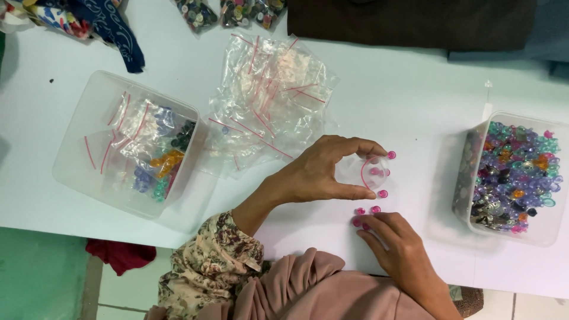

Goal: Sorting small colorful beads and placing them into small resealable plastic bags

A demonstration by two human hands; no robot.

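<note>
holding: left hand [323, 169] keeps a small clear zip bag [366, 172] pinched between thumb and fingers, its mouth held open, just above the white counter [403, 95]
right hand [397, 246]: fingertips pressed on pink buttons [367, 210] lying on the counter just below the bag; grip narrow, whether it pinches one i cannot tell
right tub [551, 234]: clear, full of mixed coloured buttons
left tub [83, 178]: holds filled bags
middle: heap of empty zip bags [267, 95]
</note>
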